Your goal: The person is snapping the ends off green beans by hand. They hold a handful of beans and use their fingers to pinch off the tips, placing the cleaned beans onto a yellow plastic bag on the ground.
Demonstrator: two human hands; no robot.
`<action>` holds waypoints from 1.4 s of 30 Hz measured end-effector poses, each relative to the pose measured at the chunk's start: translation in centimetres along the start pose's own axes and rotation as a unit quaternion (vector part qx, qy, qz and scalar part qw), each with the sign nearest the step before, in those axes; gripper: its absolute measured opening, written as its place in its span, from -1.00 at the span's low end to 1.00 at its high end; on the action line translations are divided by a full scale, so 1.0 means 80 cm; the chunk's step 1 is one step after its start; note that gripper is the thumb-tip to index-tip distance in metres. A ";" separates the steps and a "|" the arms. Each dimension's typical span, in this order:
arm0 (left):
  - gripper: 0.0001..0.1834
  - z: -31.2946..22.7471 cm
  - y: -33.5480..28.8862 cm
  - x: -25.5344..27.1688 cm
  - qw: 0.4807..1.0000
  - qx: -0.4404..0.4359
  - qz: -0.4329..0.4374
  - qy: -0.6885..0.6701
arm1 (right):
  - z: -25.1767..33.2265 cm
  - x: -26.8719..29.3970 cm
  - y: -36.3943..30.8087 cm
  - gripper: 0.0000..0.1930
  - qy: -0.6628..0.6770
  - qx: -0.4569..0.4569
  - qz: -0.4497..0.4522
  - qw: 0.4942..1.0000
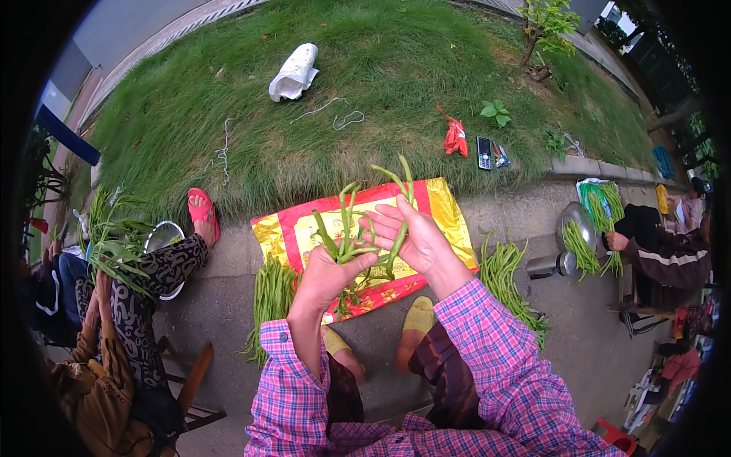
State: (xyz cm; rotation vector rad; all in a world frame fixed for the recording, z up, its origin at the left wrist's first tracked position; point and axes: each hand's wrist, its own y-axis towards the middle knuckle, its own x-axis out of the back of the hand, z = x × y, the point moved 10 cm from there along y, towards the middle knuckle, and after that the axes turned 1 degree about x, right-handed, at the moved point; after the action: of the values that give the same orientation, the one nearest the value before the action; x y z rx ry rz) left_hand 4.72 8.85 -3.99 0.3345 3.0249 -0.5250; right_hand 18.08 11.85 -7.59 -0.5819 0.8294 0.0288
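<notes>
My left hand (326, 280) is closed round a small bunch of green beans (346, 221), their ends sticking up past the thumb. Facing it, my right hand (419, 242) has its palm turned inward and its fingers partly stretched, with a long green bean (397, 247) held across them. Both hands are above a red and yellow plastic sack (449, 221) spread flat on the pavement. Some leafy bits hang below the left hand. Piles of green beans lie on both sides, a left pile (272, 301) and a right pile (509, 286).
Grass (251, 114) borders the pavement ahead, with a white bag (294, 73), a red bag (455, 139) and a phone (485, 153) on it. A person at left holds leafy greens (114, 236) beside a metal basin (163, 236). Another person at right handles beans near a metal lid (577, 217).
</notes>
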 end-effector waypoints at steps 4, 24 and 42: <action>-0.75 0.000 0.000 -0.012 0.996 -0.038 0.021 0.076 | -0.002 0.006 -0.007 -0.44 -0.048 -0.011 -0.053 0.997; -0.80 0.000 -0.005 -0.008 0.990 0.000 -0.006 0.138 | 0.058 -0.015 -0.021 -0.67 -0.083 0.110 0.019 0.990; -0.66 -0.006 -0.008 0.115 0.956 0.039 -0.117 -0.267 | 0.159 -0.100 -0.127 -0.67 -0.173 0.306 0.018 0.936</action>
State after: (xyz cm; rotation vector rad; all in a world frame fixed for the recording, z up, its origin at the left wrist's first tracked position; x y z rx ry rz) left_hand -4.40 10.31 -4.15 -0.1487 2.5291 -0.6299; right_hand 23.85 11.20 9.57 0.0337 0.4647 -0.0902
